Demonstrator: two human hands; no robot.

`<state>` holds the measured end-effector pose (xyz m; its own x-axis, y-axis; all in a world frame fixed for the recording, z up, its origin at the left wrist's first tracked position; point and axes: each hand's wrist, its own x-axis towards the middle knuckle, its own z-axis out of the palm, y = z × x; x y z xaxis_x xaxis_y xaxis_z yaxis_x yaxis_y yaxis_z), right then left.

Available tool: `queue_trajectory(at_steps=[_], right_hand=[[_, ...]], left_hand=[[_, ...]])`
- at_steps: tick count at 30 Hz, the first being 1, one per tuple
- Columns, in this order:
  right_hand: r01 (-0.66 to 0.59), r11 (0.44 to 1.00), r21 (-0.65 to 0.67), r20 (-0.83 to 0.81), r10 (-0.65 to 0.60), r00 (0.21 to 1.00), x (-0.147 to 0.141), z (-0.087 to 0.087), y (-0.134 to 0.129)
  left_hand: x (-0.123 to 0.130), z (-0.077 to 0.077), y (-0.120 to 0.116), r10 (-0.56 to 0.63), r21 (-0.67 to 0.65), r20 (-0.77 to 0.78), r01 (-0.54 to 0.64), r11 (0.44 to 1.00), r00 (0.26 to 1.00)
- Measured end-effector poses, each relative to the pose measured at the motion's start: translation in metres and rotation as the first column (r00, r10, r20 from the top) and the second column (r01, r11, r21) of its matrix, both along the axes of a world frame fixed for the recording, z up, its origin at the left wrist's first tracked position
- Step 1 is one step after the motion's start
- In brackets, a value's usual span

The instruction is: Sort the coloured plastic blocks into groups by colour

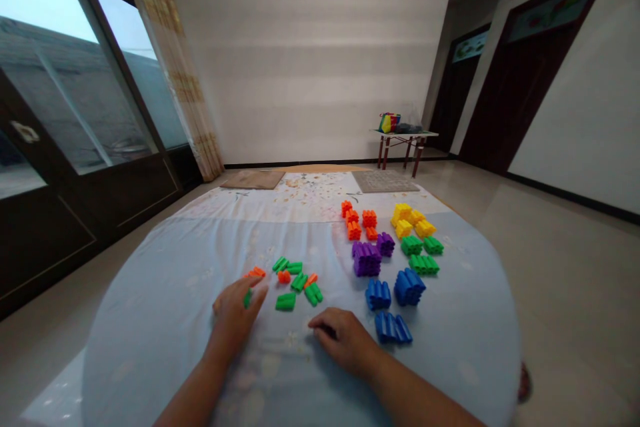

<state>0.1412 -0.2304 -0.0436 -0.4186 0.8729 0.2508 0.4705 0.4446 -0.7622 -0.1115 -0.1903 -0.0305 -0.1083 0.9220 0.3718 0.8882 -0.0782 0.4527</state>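
Fingers spread, the left hand (235,307) is partly hiding a green block (247,298); the right hand (345,337) is showing curled fingers, any grip indiscernible. Pale cloth (170,280) is fronting a wall (300,67).

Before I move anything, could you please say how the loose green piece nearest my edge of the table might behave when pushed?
The green piece seems unlikely to roll, as its side-by-side ribs lie flat on the tablecloth. It is probably light, being small beside your left hand, and likely stiff, since it looks plastic.
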Motion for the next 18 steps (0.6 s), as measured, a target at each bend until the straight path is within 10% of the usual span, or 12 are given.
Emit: queue_trajectory(at_steps=[5,18], right_hand=[[-0.006,0.989,0.147,0.032,0.001,0.999,-0.012,0.01,0.011],[-0.008,0.972,0.234,0.48,-0.108,0.871,-0.06,0.021,0.041]], left_hand=[[-0.018,0.002,0.011,0.237,0.078,0.017,-0.237,0.968,0.971],[-0.032,-0.011,0.021,0.264,-0.086,-0.066,-0.269,0.959,0.962]])
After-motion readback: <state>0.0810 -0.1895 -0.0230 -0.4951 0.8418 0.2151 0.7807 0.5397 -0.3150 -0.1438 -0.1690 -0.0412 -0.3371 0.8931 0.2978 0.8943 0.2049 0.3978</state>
